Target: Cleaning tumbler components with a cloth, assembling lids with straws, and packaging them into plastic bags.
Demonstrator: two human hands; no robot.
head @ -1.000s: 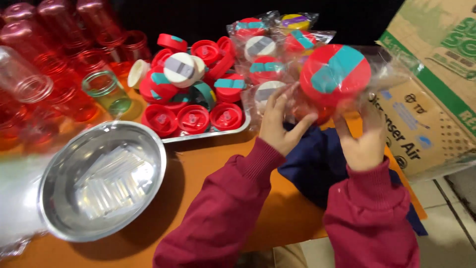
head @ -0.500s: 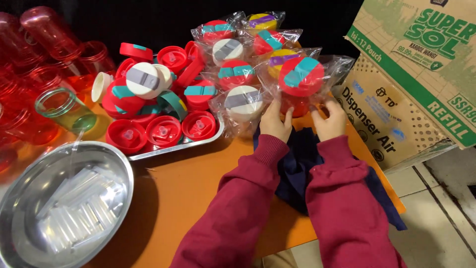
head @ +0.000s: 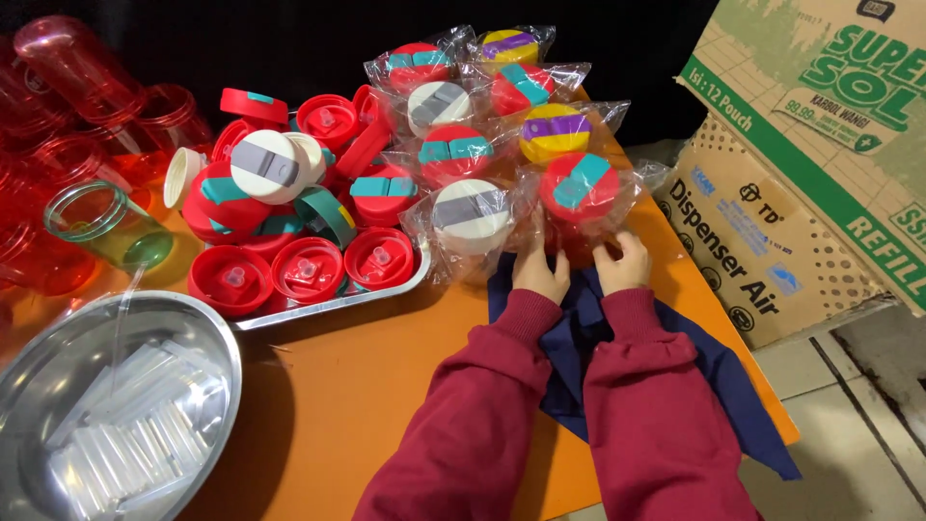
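My left hand (head: 539,271) and my right hand (head: 623,262) both grip the lower edge of a clear plastic bag holding a red bottle with a teal-strapped lid (head: 578,189). The bag stands among several other bagged bottles (head: 464,214) on the orange table (head: 376,386). Under both hands lies a dark blue cloth (head: 579,328). Both sleeves are dark red.
A metal tray (head: 328,304) heaped with red, white and teal lids sits to the left. A steel bowl (head: 58,367) with clear plastic strips is at the near left. Red translucent cups (head: 68,68) and a green one (head: 106,227) stand far left. Cardboard boxes (head: 772,232) stand right.
The bagged red bottle came down from mid-air and now rests among the other bags. Both hands lowered with it to the blue cloth.
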